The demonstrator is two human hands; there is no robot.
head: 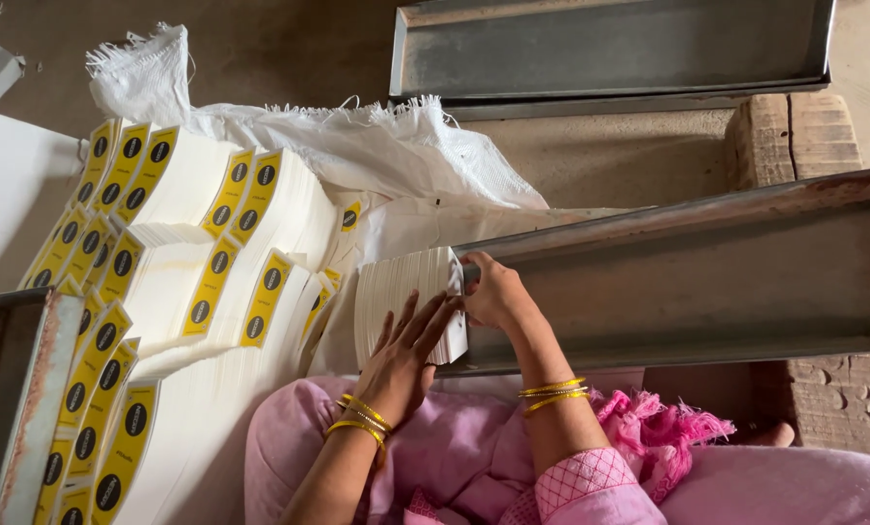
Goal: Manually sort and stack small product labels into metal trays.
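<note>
A thick stack of white flat cards (401, 292) stands on edge at the open left end of a long grey metal tray (707, 292). My left hand (408, 358) lies flat against the stack's near face, fingers spread. My right hand (491, 295) curls around the right end of the stack, just inside the tray's mouth. Both wrists carry yellow bangles. My lap is covered in pink cloth (454, 457).
Many stacks of white cards with yellow strips and black dots (197, 253) lie piled at the left on a white woven sack (357, 146). A second metal tray (610, 49) lies at the top. A rusty tray edge (17, 389) sits bottom left; wooden blocks (795, 136) at right.
</note>
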